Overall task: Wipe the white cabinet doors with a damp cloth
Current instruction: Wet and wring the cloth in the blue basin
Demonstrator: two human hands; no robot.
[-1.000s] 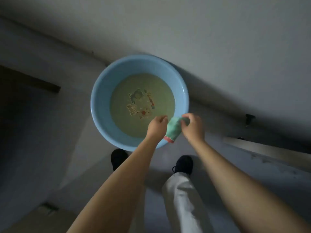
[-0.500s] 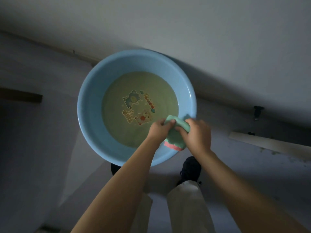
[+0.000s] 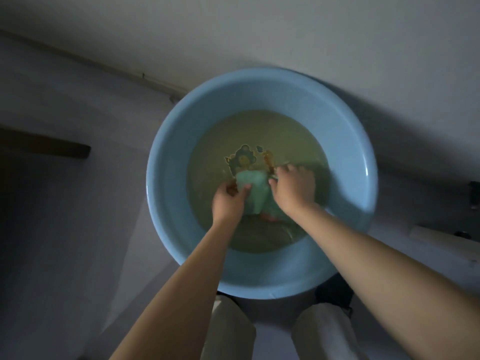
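A light blue basin (image 3: 166, 193) sits on the floor, holding murky greenish water (image 3: 207, 178) with a cartoon print (image 3: 242, 158) showing on its bottom. Inside the basin, near its middle, lies the green cloth (image 3: 253, 189), bunched and partly under the water, a pinkish edge at its near end. The left hand (image 3: 228, 201) is in the basin on the cloth's left side, its grip curled around the cloth. The right hand (image 3: 294, 187) is on the cloth's right side; its fingers seem to pinch the cloth, though the dim water blurs them. Below the basin's near rim, two pale trouser legs (image 3: 228, 331) and a dark shoe (image 3: 335, 292) show.
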